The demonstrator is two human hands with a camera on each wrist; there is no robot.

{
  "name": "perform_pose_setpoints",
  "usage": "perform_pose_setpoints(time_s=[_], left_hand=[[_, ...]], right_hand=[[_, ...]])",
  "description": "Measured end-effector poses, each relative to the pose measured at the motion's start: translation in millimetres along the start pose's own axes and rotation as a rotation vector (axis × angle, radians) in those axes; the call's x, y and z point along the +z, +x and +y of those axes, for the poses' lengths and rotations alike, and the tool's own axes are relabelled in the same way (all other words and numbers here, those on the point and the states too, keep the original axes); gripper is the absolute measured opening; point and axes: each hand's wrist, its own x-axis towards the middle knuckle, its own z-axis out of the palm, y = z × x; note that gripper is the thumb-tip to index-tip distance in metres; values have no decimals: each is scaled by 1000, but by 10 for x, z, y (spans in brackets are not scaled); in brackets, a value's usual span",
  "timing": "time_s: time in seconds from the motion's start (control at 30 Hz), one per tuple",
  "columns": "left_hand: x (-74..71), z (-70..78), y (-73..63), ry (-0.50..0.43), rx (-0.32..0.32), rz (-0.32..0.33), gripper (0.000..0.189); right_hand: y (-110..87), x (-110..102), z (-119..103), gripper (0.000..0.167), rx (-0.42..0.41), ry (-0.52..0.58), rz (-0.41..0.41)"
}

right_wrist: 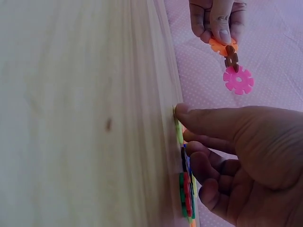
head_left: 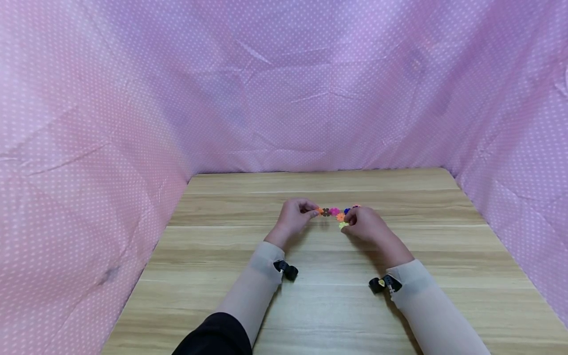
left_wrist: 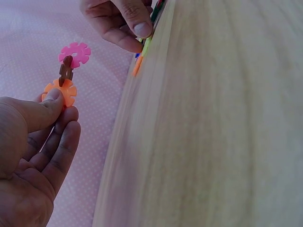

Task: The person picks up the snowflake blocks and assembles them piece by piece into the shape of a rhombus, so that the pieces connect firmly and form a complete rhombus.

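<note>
Pink cloth (head_left: 284, 98) behind table (head_left: 328, 305); right hand (head_left: 367, 226) partly hiding discs (head_left: 340, 217).

Bright head view — pale sheen on the tabletop (head_left: 328, 305), soft shadows beside forearms (head_left: 249, 286), dimmer, hazier wrist views

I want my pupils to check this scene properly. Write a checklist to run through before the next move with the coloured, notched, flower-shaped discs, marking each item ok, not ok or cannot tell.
1. Left hand pinches the bright orange, notched, flower-shaped disc: ok.
2. The brown notched disc links it to the pink, round, notched disc: ok.
3. The pink disc's outer edge is clear of fingers: ok, seen from both wrists.
4. Another disc is joined to that outer edge: not ok, none there.
5. Right hand has its thumb at the yellow, thin-edged disc: ok.
6. Right hand's grip on it is firm: cannot tell.
</note>
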Motion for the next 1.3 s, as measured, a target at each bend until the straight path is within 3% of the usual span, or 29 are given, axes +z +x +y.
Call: perform_pose_setpoints(time_s=[0.2,0.77,1.07,1.3], left_hand=[[-5,13,-9,-5,-4,-5,7],[4,19,-6,-12,0,-8,7],[-7,41,-15,-2,8,-10,6],[-4,41,-20,5,12,-13,6]], right_hand=[[24,2,20,26,8,-12,22],[-3,-42,13,13,75,21,-33],[-6,-60,47,24,103,-1,-15],[-6,-39,43,26,146,65,-81]])
